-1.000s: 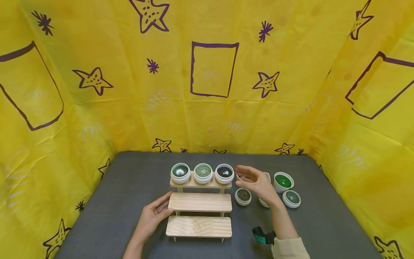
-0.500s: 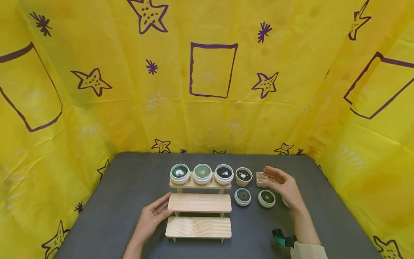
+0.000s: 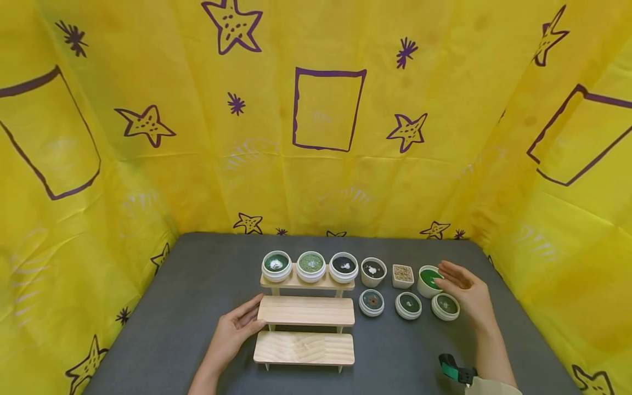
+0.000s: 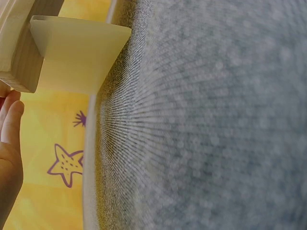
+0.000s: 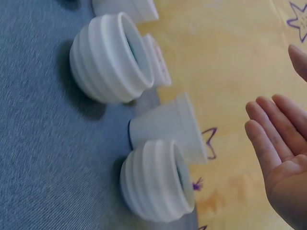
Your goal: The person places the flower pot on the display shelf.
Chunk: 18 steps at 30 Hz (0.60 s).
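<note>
The left hand (image 3: 233, 331), pinching the middle shelf (image 3: 311, 311) at its left end, seemingly steadies the wooden stand (image 3: 304, 348) at centre. Farther right, the right hand (image 3: 469, 293) hovers off the green-filled pot (image 3: 427, 283), fingers nearly together, thumb spread. The far shelf (image 3: 292, 286) supports three bowls (image 3: 311, 266).

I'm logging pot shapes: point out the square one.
The beige-filled pot, standing between the dark-filled pot and the bright green pot; every other pot is round.
</note>
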Motion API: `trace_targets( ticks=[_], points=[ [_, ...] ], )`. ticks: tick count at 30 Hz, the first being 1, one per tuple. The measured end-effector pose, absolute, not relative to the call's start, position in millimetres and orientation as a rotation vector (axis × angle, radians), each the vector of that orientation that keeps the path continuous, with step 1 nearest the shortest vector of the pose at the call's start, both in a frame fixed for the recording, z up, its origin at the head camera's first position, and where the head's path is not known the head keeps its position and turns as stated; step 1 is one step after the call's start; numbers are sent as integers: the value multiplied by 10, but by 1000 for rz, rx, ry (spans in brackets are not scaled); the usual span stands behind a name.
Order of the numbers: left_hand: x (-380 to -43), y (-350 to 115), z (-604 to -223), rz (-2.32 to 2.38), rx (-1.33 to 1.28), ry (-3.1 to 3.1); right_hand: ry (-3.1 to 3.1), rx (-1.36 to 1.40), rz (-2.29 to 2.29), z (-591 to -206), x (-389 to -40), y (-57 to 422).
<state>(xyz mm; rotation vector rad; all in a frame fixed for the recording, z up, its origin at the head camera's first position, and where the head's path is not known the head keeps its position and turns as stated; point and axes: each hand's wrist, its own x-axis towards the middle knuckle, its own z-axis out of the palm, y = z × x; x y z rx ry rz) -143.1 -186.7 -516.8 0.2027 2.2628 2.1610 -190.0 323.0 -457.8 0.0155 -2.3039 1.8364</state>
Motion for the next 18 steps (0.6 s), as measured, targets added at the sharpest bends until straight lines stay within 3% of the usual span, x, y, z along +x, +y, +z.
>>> trace_targets(
  ticks=[18],
  points=[
    [-1432,-1875,-5163,2167,217,2246,-2194,-364,1872,-5026,-1902,3488]
  ],
)
